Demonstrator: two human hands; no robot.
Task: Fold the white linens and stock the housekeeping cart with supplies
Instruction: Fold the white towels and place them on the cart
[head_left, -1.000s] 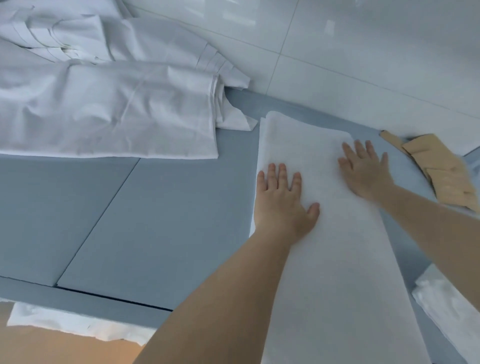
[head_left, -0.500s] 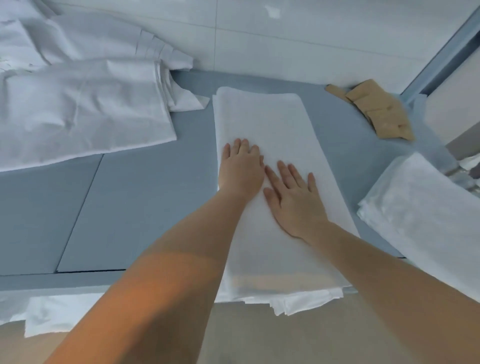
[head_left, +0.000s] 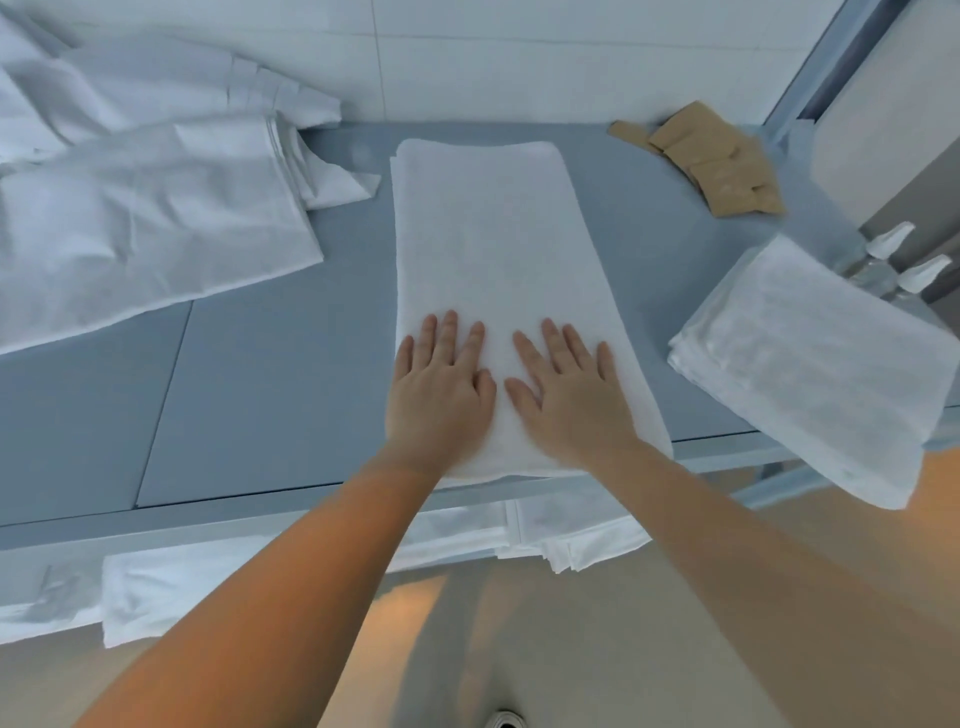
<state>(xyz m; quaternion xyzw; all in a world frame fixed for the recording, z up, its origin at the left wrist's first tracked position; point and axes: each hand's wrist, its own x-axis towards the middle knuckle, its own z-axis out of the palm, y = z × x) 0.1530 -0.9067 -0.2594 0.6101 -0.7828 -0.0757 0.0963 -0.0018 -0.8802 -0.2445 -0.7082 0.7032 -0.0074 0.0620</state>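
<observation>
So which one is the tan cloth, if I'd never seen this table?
Start at the grey-blue table and go to its far right corner by the wall. The tan cloth lies there crumpled, the only brown piece among white linens.

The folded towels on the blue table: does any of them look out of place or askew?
Yes. The folded towel on the right lies at an angle and hangs over the blue table's front edge. The long towel under both hands lies flat and straight.

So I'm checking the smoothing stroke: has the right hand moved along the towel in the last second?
Yes. The right hand slid from the towel's far half toward its near end.
</observation>
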